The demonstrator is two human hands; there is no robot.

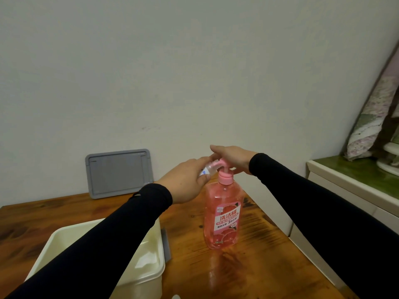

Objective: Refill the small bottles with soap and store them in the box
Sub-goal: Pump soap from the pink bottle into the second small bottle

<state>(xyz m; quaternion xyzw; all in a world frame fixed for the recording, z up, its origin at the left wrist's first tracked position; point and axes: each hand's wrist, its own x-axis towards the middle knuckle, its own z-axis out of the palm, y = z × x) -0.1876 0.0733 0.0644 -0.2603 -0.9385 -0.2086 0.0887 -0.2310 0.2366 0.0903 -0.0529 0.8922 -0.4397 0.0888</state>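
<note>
Wooden table (248,266): one soap bottle (222,219), one small bottle (208,169), one box (149,272).

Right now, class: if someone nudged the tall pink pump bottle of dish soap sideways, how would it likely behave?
The tall pink pump bottle looks nearly full, so probably heavy and hard to slide. Tall on a narrow base, it might tip if pushed near the pump. The right hand pressing down likely steadies it, while the left hand holds the small clear bottle.
</note>
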